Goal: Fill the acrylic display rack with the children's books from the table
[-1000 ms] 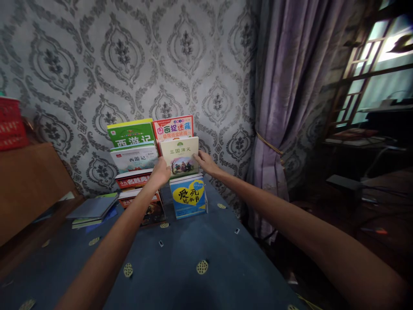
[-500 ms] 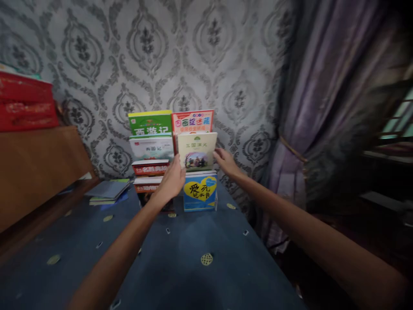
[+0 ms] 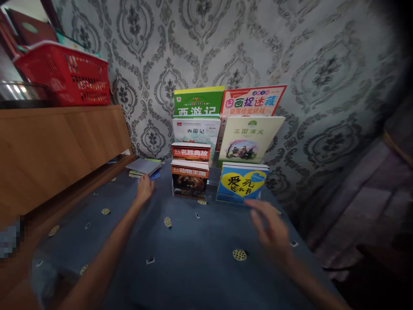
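My left hand [image 3: 145,188] is at the front edge of a low stack of thin books [image 3: 143,167] lying flat; its thumb and fingers are slightly apart and its fingertips are partly hidden. My right hand [image 3: 270,224], somewhat blurred, hangs over the cloth with fingers apart and nothing in it. Just beyond it stands a blue book with a yellow heart [image 3: 242,183]. Behind that lean a cream book [image 3: 248,140] and a red-bordered book [image 3: 254,100]. The left column holds a green book [image 3: 198,101], a white book [image 3: 196,131], a red-banded book [image 3: 191,152] and a lion-cover book [image 3: 189,180].
A dark blue patterned cloth [image 3: 180,249] covers the table. On the left, a wooden cabinet [image 3: 64,146] carries a red basket [image 3: 74,73] and a metal bowl [image 3: 22,92]. Patterned wallpaper [image 3: 155,64] is behind; a curtain [image 3: 351,211] hangs at the right.
Both hands have left the cream book, which now leans in the right column. My left hand has moved left to the flat stack; my right hand has drawn back. The view has turned left.
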`<state>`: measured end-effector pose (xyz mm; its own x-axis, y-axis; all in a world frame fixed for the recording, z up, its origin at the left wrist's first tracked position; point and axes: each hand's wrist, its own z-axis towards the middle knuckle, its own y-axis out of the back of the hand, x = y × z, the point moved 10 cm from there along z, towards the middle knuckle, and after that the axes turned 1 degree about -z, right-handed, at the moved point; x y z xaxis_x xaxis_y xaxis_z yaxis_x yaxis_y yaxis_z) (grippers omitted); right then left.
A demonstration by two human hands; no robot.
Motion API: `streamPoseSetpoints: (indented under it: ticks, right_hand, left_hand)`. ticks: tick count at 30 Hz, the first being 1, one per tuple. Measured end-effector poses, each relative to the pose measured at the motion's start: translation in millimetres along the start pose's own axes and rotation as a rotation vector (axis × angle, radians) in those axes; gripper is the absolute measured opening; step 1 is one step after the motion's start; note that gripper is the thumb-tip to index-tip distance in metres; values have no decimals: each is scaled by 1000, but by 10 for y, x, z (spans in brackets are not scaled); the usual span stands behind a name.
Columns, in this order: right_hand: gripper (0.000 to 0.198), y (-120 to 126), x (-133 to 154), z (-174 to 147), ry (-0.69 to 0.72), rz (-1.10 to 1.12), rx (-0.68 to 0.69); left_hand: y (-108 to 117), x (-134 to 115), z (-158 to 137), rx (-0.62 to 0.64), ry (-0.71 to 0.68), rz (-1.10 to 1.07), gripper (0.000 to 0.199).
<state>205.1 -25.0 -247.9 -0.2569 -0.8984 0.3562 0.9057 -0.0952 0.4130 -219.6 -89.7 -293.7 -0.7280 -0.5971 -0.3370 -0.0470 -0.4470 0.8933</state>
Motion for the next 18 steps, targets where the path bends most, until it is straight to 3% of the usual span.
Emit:
streamPoseSetpoints:
  ticks: [3,7,12,18]
  right_hand:
    - [32,-556,465,-372,107,143,246]
    - [38,-1063,879,-613,97,325,498]
    - [38,-1250,988,-658,55,351,596]
    - [29,-1254,817,-739,33,263,537]
  left_hand:
    - [-179,194,268,28,60,44,45]
    - [-342,224,564,49,44,103,51]
    - [-517,288,808,74,-7,172,53]
    - [-645,394,837,58,-86,295,49]
